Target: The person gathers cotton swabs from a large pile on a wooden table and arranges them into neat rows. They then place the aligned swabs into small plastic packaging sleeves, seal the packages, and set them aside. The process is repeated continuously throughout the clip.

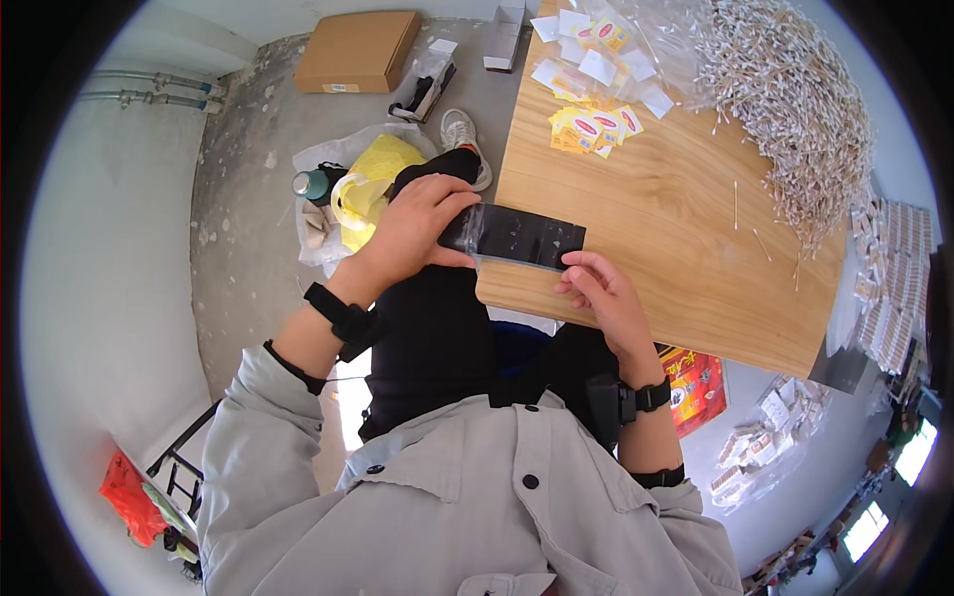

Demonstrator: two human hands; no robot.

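Observation:
A flat black strip point(532, 236) with a shiny, clear plastic-like edge stretches across the near left corner of the wooden table point(666, 199). What kind of thing it is, I cannot make out. My left hand point(422, 226) grips its left end, fingers over the far edge and thumb at the near edge. At the right end, my right hand point(599, 288) pinches the near corner between thumb and forefinger, its other fingers curled in.
Yellow-and-white printed cards point(594, 129) and a clear bag of cards point(606, 50) lie on the table's far side. A large heap of cotton swabs point(790, 109) covers the far right. A cardboard box point(358, 50), a yellow bag point(378, 174) and a green bottle point(309, 185) are on the floor at left.

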